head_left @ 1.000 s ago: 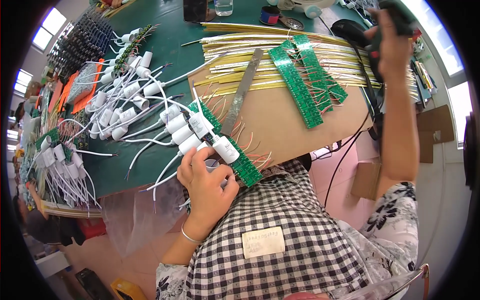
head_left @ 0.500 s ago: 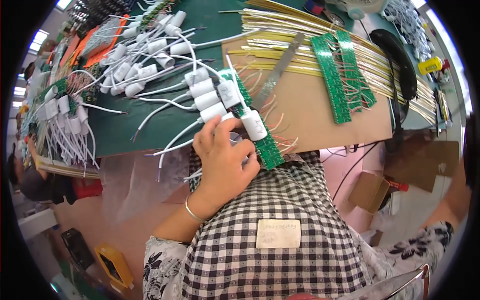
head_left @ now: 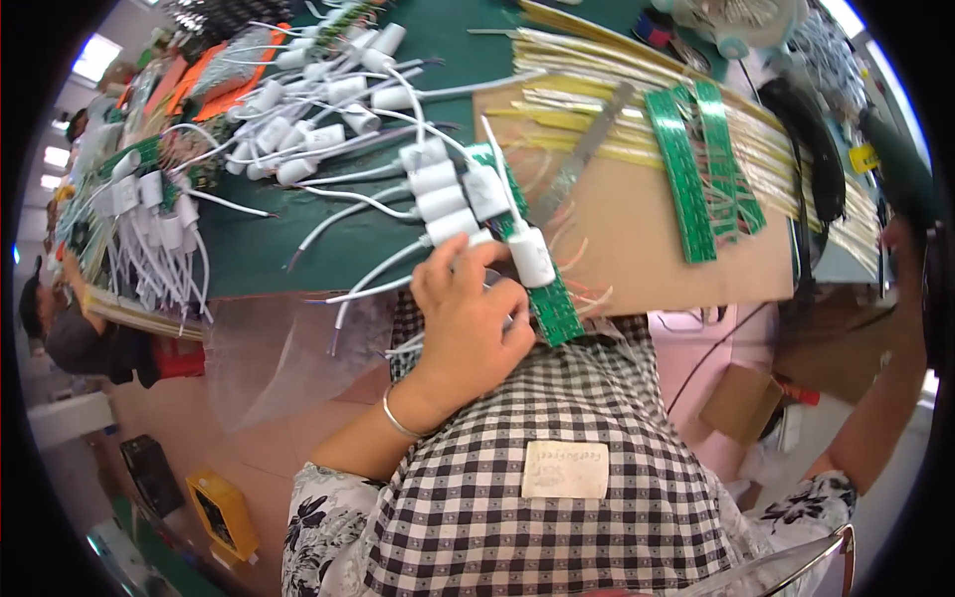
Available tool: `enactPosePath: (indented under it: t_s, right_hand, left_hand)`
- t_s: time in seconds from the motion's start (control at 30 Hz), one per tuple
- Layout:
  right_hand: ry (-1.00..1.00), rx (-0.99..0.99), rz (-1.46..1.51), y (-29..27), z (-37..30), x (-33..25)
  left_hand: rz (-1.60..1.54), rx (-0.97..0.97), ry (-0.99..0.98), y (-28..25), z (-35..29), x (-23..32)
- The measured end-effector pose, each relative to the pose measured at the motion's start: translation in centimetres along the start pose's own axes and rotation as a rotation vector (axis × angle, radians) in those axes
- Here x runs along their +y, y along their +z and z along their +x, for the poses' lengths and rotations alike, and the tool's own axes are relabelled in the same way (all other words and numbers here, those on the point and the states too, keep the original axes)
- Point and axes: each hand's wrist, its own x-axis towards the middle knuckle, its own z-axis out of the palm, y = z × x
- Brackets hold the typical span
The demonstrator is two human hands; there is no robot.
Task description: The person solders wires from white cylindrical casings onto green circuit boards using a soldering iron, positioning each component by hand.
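My left hand (head_left: 470, 323) is at the table's near edge, fingers curled round a white cylinder that they mostly hide. That cylinder sits in a row of white cylinders with cables (head_left: 439, 204) along a green circuit board strip (head_left: 555, 313). One more white cylinder (head_left: 530, 257) lies across the strip, just right of my fingertips, its cable pointing away. Thin pale wires stick out from the strip's right side. At the far right rim, my right hand (head_left: 900, 239) is closed on a dark, gun-shaped tool (head_left: 900, 164); blur and the dark rim hide its details.
A brown board (head_left: 637, 264) carries a metal ruler (head_left: 587, 144), wired green circuit strips (head_left: 681, 179) and yellow-gold strips (head_left: 597, 60). A black handle-like object (head_left: 821, 159) stands beside them. White cabled cylinders (head_left: 298, 134) pile up at left. Another person (head_left: 85, 333) is at the far left.
My right hand has come up from the lower right to the table's right side, where the dark tool now shows in it. My left hand keeps its hold; the whole view has shifted slightly.
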Motion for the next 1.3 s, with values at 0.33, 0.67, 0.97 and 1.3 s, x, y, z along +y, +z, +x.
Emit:
enactPosePath:
  t_s: [0.33,0.67,0.97,1.3]
  right_hand:
    - [0.527,0.047,0.769,7.8,-8.5,-3.0]
    - [0.71,0.295,1.238,14.8,-12.5,-4.8]
    - [0.847,0.407,1.314,17.2,-13.6,-5.9]
    - [0.783,0.366,1.409,17.5,-11.9,-7.7]
  left_hand:
    - [-0.14,-0.046,0.061,-7.5,2.5,-2.5]
    - [-0.043,0.278,-0.25,-11.2,16.5,-17.7]
    - [0.154,0.389,-0.368,-13.0,18.4,-20.9]
    - [-1.435,1.059,-0.368,-16.9,14.8,-23.9]
